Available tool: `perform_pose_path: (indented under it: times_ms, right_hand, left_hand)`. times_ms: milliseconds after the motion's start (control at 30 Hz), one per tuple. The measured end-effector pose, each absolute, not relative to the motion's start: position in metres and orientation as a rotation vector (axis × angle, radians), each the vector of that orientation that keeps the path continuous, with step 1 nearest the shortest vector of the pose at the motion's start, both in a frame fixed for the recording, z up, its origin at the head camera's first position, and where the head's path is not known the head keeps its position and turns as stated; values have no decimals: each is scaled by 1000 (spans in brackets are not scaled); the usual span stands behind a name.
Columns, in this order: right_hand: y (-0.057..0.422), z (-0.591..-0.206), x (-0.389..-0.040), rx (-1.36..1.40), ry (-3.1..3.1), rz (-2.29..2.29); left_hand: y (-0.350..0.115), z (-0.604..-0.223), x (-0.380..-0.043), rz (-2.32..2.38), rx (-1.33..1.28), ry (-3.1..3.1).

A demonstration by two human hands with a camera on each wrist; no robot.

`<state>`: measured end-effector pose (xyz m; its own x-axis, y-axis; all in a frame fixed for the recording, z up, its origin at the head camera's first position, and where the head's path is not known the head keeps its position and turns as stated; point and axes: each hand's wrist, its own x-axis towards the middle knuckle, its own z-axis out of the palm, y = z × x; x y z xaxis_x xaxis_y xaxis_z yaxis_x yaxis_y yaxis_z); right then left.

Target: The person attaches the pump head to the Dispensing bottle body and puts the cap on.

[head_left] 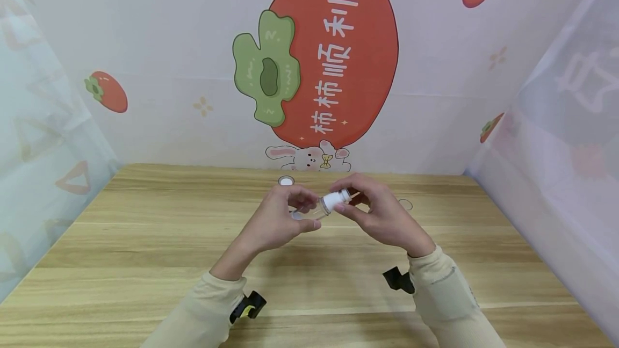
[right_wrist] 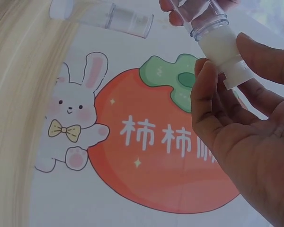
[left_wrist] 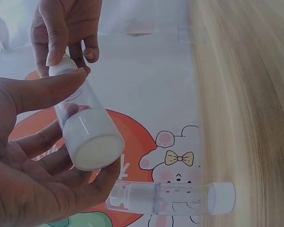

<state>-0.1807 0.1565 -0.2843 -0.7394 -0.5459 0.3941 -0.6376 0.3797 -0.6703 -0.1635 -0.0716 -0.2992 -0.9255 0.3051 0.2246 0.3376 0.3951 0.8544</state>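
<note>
My left hand grips the clear body of a small pump bottle, which is tilted above the table. Its white base shows between the thumb and fingers in the left wrist view. At the other end my right hand pinches the white pump head between thumb and fingers. Head and body meet at a clear collar in the right wrist view. Behind the hands a second bottle stands upright on the table, with a white base and a clear top.
A clear round piece, perhaps a cap, stands on the wooden table to the right, partly behind my right hand. A white printed backdrop rises at the back edge, and sheets close off both sides.
</note>
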Motion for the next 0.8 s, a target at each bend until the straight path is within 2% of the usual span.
perform_pose_path:
  times_ms: [800]
  right_hand:
    - [151, -285, -180, 908, -2590, 1236]
  left_hand:
    - [-66, -301, -159, -1352, -603, -2526]
